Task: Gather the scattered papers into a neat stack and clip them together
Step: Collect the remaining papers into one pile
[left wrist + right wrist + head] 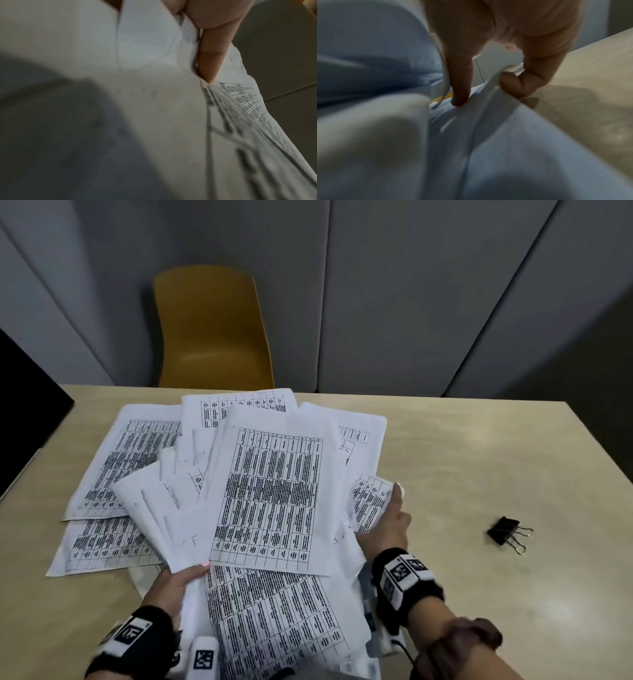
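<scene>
Several white papers [270, 491] printed with black tables lie fanned and overlapping across the beige table [479, 460]. My left hand [178, 580] grips the near edges of some sheets, thumb on top. In the left wrist view a finger [212, 54] presses between the papers [154, 94]. My right hand [390, 522] holds the right side of the pile, thumb on a sheet. The right wrist view shows its fingers [460, 83] curled over paper [505, 135]. A black binder clip [507, 533] lies on the table, well to the right of my right hand.
A mustard-yellow chair [212, 330] stands behind the table's far edge, in front of grey wall panels [411, 285]. A black object [24, 412] sits at the table's left edge. Bare tabletop extends around the clip on the right.
</scene>
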`<state>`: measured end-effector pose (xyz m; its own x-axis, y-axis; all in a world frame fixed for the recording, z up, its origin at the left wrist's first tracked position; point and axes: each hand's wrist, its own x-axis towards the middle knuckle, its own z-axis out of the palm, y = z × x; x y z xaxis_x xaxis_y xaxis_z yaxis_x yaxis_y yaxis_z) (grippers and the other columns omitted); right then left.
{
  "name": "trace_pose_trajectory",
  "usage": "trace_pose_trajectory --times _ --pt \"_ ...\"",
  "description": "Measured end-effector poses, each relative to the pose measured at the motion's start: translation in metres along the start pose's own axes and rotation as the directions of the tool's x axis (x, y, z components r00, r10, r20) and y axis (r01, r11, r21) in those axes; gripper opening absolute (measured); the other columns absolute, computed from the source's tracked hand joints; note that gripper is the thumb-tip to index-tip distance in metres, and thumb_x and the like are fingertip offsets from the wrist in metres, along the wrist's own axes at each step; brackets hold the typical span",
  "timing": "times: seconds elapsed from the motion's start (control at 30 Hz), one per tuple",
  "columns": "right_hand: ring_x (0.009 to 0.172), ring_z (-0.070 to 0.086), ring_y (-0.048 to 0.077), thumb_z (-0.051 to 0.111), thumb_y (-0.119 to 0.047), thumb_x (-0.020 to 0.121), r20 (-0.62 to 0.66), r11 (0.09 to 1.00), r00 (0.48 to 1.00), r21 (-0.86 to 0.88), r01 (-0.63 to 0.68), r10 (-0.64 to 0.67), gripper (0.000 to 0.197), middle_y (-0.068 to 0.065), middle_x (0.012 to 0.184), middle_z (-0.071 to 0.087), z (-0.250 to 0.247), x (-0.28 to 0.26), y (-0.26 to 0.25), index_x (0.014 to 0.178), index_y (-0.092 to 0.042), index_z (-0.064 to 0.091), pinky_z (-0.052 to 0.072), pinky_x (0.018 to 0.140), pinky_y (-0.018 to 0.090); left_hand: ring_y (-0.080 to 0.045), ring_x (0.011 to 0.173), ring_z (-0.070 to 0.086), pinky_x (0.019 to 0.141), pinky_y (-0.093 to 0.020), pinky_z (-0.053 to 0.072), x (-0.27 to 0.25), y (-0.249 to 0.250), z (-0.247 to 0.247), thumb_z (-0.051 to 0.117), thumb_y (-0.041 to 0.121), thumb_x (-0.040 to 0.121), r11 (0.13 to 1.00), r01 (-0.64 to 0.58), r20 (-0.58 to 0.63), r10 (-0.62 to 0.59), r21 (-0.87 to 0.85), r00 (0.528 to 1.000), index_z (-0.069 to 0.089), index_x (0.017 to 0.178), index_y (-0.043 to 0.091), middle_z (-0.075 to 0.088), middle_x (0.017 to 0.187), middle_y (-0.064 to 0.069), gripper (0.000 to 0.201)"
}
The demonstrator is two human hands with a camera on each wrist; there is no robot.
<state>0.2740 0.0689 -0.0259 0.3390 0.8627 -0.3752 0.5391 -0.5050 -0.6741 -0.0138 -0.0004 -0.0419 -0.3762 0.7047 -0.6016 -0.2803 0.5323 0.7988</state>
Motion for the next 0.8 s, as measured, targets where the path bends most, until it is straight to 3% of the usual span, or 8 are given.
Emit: trace_pose_trajectory --times 0.17,0.3,0.37,0.43,0.53,0.6,0.67,0.8 --pt "0.101 0.060 0.037 0.073 -0.034 0.073 -0.013 0.998 0.999 0.045 -0.038 0.039 0.112 0.022 0.114 0.058 0.010 0.001 0.001 0.147 -0.029 -0.011 0.045 0.082 0.035 -0.027 0.108 0.050 0.092 -0.030 0.028 -0.002 -0.001 0.000 0.054 -0.003 0.085 1.000 -0.012 0.011 0.012 -0.006 1.000 0.052 0.125 0.001 0.057 0.106 -0.011 0.040" --pt "0.100 0.061 0.034 0.075 -0.012 0.071 -0.142 0.925 0.966 0.348 -0.154 0.214 0.092 0.019 0.115 0.061 0.002 0.002 0.017 0.143 -0.020 0.018 0.046 0.087 0.035 -0.032 0.111 0.055 0.101 -0.036 0.034 0.005 -0.005 -0.004 0.057 -0.003 0.082 0.999 -0.007 0.001 0.007 0.037 1.000 0.057 0.118 0.000 0.061 0.104 -0.017 0.036" --pt "0.088 0.061 0.026 0.078 -0.003 0.066 -0.138 0.853 0.957 0.499 -0.155 0.254 0.071 0.014 0.107 0.065 -0.002 0.005 0.027 0.127 -0.007 0.042 0.047 0.080 0.032 -0.035 0.110 0.056 0.100 -0.038 0.035 0.006 -0.006 -0.004 0.058 -0.003 0.082 0.998 0.007 -0.002 -0.007 0.062 1.000 0.057 0.117 -0.002 0.063 0.094 -0.013 0.035" --pt "0.082 0.065 0.023 0.080 0.000 0.062 -0.023 0.842 0.978 0.514 -0.165 0.205 0.043 0.014 0.101 0.070 -0.001 0.004 0.033 0.102 -0.006 0.063 0.050 0.075 0.032 -0.034 0.104 0.056 0.097 -0.038 0.036 0.008 -0.007 -0.006 0.059 -0.001 0.082 0.998 0.009 -0.003 -0.008 0.063 1.000 0.058 0.116 -0.004 0.064 0.094 -0.013 0.034" --pt "0.065 0.064 0.020 0.077 -0.003 0.067 0.063 0.861 0.982 0.475 -0.185 0.176 0.017 0.009 0.080 0.071 0.004 0.003 0.036 0.071 -0.015 0.065 0.055 0.063 0.026 -0.037 0.103 0.059 0.098 -0.043 0.038 0.012 -0.010 -0.007 0.063 0.003 0.080 0.996 0.029 -0.012 -0.028 0.084 1.000 0.060 0.115 -0.003 0.065 0.110 -0.022 0.036" --pt "0.060 0.061 0.023 0.069 -0.007 0.073 -0.022 0.878 0.974 0.438 -0.193 0.225 0.004 0.013 0.074 0.068 0.000 0.005 0.036 0.075 -0.007 0.065 0.058 0.060 0.032 -0.036 0.099 0.059 0.099 -0.046 0.039 0.013 -0.011 -0.007 0.063 0.002 0.079 0.995 0.025 -0.016 -0.024 0.095 1.000 0.060 0.115 -0.003 0.064 0.108 -0.023 0.036" --pt "0.076 0.066 0.034 0.062 -0.011 0.075 -0.120 0.916 0.965 0.361 -0.175 0.232 0.020 0.020 0.086 0.070 -0.012 0.012 0.040 0.090 0.000 0.067 0.057 0.075 0.044 -0.034 0.094 0.058 0.099 -0.046 0.039 0.014 -0.011 -0.007 0.063 0.000 0.079 0.995 0.028 -0.008 -0.028 0.095 1.000 0.059 0.114 -0.005 0.063 0.104 -0.021 0.036" --pt "0.086 0.064 0.035 0.060 -0.013 0.082 -0.332 0.945 0.931 0.325 -0.041 0.154 0.020 0.022 0.089 0.067 -0.056 0.016 0.035 0.095 0.001 0.065 0.049 0.076 0.036 -0.031 0.095 0.057 0.098 -0.040 0.039 0.018 -0.013 -0.005 0.063 -0.005 0.077 0.993 0.002 -0.005 -0.002 0.118 1.000 0.060 0.109 -0.005 0.063 0.105 -0.021 0.032"
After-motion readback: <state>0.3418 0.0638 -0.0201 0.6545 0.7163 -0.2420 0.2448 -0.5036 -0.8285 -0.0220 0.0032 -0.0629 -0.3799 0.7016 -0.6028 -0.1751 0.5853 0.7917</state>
